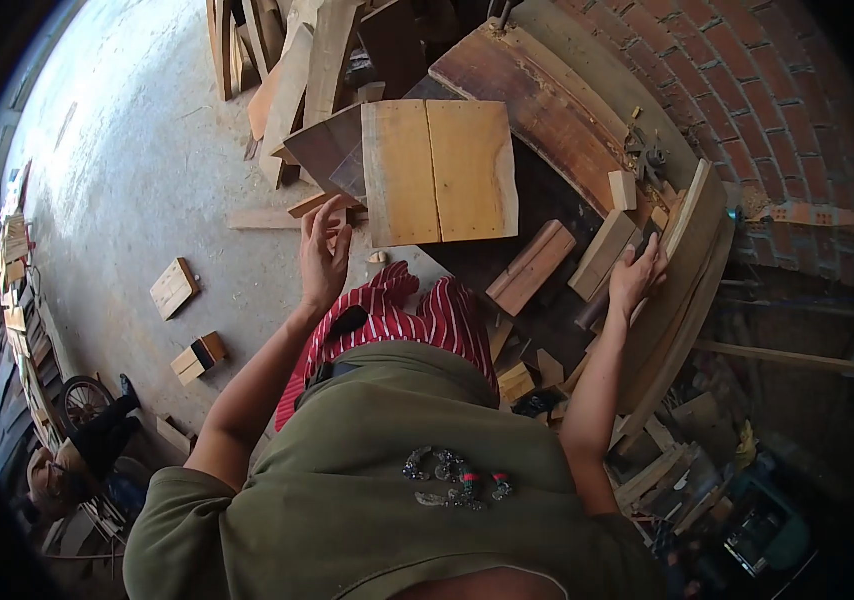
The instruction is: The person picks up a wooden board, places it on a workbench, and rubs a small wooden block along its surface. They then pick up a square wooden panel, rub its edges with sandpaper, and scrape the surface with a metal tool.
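My left hand [325,255] is raised beside the left edge of a yellowish wooden panel [472,170]. Its fingers are loosely bent and apart, with nothing seen in them. The panel has a dark seam down its middle and lies over dark boards in front of me. Over on the right, my right hand [637,275] closes around a dark, round-handled tool [593,311]; the tool's head is hard to make out. Close by the right hand lie a pale wooden block [603,256] and a reddish-brown block [532,268].
A thick brown plank [537,95] runs along the brick wall [737,90]. Long boards [682,290] curve past my right arm. Loose blocks [175,288] lie on the concrete floor [137,170]. Timber [292,100] leans at the back. Another person [72,470] is at lower left.
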`<state>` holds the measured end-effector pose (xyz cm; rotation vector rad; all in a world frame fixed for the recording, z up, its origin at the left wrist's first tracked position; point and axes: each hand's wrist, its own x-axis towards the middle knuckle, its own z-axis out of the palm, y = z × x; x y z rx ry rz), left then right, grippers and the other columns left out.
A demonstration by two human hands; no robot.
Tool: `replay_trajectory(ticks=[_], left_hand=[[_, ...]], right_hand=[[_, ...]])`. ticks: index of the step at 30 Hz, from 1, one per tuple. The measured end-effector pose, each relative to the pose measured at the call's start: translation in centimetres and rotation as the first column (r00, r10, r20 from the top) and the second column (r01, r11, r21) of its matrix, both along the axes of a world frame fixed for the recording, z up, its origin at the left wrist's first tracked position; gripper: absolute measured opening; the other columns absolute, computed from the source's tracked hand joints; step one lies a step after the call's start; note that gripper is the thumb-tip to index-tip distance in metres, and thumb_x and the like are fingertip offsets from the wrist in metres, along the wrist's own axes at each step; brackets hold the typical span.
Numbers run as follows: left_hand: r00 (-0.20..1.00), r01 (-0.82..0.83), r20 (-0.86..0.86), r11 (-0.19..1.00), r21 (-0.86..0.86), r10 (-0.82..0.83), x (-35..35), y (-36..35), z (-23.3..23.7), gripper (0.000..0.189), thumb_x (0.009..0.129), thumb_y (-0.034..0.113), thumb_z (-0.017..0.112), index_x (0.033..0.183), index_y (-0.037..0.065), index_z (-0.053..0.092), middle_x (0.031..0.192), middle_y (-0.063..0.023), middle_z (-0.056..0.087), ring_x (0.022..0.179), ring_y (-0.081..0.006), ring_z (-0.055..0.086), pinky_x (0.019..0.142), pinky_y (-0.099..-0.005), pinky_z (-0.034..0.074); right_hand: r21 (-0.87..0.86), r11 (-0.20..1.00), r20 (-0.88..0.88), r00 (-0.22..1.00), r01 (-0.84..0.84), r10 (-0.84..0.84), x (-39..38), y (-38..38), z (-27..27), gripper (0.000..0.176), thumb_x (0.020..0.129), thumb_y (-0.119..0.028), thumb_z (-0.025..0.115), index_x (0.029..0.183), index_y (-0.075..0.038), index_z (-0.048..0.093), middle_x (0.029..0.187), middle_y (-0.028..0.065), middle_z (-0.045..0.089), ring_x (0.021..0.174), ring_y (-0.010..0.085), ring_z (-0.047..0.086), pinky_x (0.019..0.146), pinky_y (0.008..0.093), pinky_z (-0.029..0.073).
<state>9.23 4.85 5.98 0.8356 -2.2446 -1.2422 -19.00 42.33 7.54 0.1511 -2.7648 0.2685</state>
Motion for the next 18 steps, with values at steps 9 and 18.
replay_trajectory(ticks=[9,18], left_hand=[[0.983,0.143,-0.007,0.732,0.666,-0.186,-5.3,-3.8,-3.1,0.063,0.098,0.026,0.064,0.149,0.006,0.033,0.126,-0.0159,0.057,0.110,-0.0219,0.059,0.094,-0.0343,0.049],[0.992,0.060,-0.117,0.642,0.764,0.046,-9.6,-0.2,-1.7,0.066,0.078,0.016,0.084,0.125,0.000,0.039,0.115,-0.0164,0.061,0.100,-0.0227,0.064,0.085,-0.0349,0.055]], right_hand=[[-0.441,0.873,0.384,0.834,-0.210,0.395,9.0,-16.7,-1.6,0.075,0.094,-0.037,0.064,0.150,-0.002,0.029,0.139,0.0244,0.042,0.130,0.0399,0.041,0.108,0.0499,0.037],[0.065,0.871,0.080,0.872,-0.487,0.482,13.9,-22.4,1.0,0.062,0.097,-0.041,0.058,0.146,-0.008,0.043,0.144,0.0165,0.045,0.135,0.0343,0.039,0.110,0.0544,0.030]])
